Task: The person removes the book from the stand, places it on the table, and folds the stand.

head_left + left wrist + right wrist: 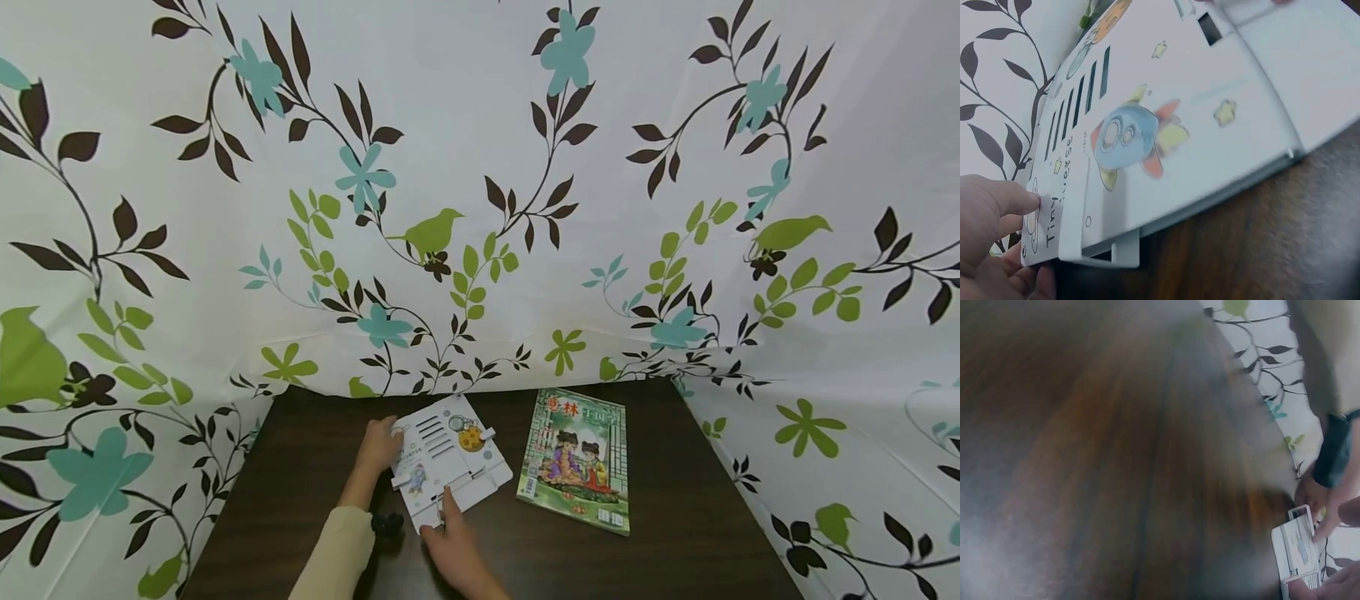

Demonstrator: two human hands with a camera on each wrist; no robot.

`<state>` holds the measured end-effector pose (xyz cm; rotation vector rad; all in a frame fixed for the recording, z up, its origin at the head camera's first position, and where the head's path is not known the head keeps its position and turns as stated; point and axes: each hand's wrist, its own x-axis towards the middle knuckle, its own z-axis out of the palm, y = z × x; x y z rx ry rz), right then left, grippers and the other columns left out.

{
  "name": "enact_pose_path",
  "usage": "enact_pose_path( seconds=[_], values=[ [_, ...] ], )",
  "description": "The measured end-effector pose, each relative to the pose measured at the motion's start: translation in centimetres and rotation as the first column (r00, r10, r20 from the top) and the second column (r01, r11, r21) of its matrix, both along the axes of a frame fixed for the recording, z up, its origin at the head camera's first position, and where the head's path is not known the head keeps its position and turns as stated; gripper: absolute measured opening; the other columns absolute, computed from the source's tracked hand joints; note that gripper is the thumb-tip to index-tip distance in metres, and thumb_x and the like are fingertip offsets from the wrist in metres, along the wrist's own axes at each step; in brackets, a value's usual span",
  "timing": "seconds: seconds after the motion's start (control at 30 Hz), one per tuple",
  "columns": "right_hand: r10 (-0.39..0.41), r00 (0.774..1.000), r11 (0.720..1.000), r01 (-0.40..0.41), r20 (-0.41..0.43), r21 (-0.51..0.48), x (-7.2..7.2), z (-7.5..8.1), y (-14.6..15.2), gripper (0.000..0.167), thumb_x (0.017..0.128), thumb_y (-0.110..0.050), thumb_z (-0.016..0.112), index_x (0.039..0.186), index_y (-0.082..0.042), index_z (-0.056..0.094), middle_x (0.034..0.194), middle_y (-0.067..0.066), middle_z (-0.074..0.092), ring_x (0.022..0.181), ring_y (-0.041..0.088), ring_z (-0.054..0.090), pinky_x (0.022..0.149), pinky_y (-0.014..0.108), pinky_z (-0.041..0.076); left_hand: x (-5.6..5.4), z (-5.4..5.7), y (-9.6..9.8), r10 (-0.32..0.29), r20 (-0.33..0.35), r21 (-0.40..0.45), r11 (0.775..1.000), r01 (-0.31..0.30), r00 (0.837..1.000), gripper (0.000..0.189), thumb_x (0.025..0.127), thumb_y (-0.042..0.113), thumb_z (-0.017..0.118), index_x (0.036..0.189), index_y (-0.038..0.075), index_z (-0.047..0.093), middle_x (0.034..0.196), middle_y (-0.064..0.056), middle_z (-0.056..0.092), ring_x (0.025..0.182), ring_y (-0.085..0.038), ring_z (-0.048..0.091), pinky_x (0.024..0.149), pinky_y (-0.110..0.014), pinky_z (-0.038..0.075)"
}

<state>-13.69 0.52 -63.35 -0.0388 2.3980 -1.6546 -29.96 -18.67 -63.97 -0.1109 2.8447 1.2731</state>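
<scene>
A white folding book stand with cartoon prints and a row of slots lies folded, slanted on the dark table. My left hand grips its left corner; in the left wrist view the thumb presses the printed face and the other fingers curl beneath. That edge is lifted a little off the wood. At the near edge, my right hand pinches the stand by its lower corner, beside a thin wire bracket. In the right wrist view the stand shows only partly, at the lower right.
A green illustrated magazine lies on the table to the right of the stand. Behind and at both sides hangs a white cloth printed with leaves and birds. A dark band is on the left wrist.
</scene>
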Motion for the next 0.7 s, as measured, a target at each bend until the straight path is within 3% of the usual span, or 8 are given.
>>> enact_pose_path(
  seconds=[0.1,0.17,0.5,0.7],
  values=[
    [0.053,0.998,0.999,-0.053,-0.024,0.014,0.1,0.0,-0.3,0.08,0.102,-0.026,0.068,0.162,0.012,0.032,0.166,0.037,0.036,0.153,0.058,0.036,0.118,0.082,0.02,-0.6,0.2,0.3,-0.017,-0.001,-0.013,1.0,0.017,1.0,0.05,0.105,0.011,0.058,0.148,-0.012,0.054,0.144,-0.043,0.048,0.134,-0.06,0.05,0.112,-0.068,0.045],
    [0.073,0.997,0.997,-0.073,-0.023,0.039,0.2,-0.1,-0.4,0.079,0.103,-0.03,0.067,0.163,0.01,0.035,0.167,0.035,0.037,0.154,0.058,0.034,0.116,0.085,0.015,-1.0,0.3,0.6,-0.026,0.004,-0.023,0.999,0.026,1.0,0.05,0.104,0.012,0.059,0.149,-0.011,0.054,0.146,-0.044,0.046,0.135,-0.063,0.047,0.11,-0.07,0.044],
    [0.098,0.995,0.993,-0.097,-0.002,0.071,0.1,-0.4,-0.9,0.077,0.102,-0.034,0.066,0.163,0.004,0.039,0.168,0.025,0.043,0.154,0.052,0.039,0.117,0.083,0.02,-2.0,0.5,1.9,-0.04,0.082,-0.037,0.998,0.043,0.996,0.05,0.107,0.019,0.058,0.153,0.002,0.056,0.149,-0.04,0.038,0.136,-0.06,0.039,0.104,-0.072,0.043],
    [0.096,0.994,0.994,-0.092,-0.052,0.066,-0.1,-0.1,-1.4,0.076,0.102,-0.031,0.067,0.163,0.004,0.039,0.168,0.023,0.044,0.154,0.05,0.041,0.117,0.082,0.021,-3.1,0.9,2.3,0.005,0.109,-0.106,0.994,0.006,0.994,0.048,0.109,0.025,0.056,0.154,0.009,0.059,0.158,-0.041,0.028,0.143,-0.063,0.029,0.106,-0.074,0.04]
  ],
)
